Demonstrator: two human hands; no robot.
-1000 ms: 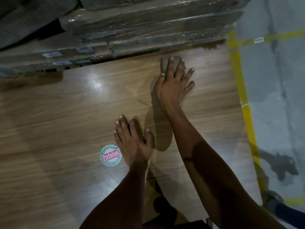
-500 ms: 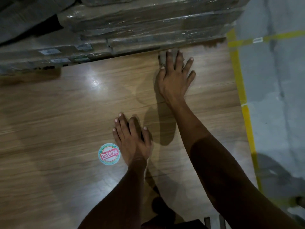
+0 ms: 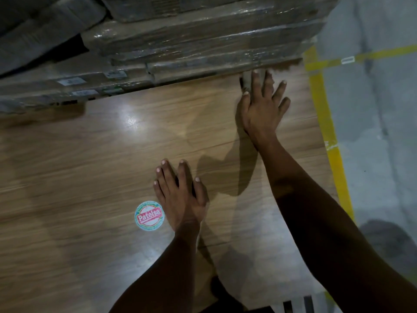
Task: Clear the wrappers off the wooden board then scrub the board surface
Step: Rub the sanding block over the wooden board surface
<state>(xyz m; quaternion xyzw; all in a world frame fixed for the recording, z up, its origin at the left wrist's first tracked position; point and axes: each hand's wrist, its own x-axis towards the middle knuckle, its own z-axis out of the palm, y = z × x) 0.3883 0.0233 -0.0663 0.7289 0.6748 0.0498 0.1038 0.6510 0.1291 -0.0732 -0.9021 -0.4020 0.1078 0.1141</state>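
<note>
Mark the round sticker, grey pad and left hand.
round sticker (image 3: 149,216), head view, red centre band.
grey pad (image 3: 246,80), head view, exposed left corner.
left hand (image 3: 181,197), head view, back of hand.

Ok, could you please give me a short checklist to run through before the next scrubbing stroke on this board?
1. Loose wrappers off the wooden board: ok, none show on the part in view.
2. Scrub pad under control: ok, the right hand presses it with straight fingers.
3. Bracing: ok, the left hand lies flat on the board.
4. Bare surface: not ok, a round sticker lies beside the left hand.
5. Room ahead of the pad: not ok, it is right at the film-wrapped stacks, so the stroke probably has to come back or sideways.
6. Surface clean: cannot tell, because of glare and blur.
</note>
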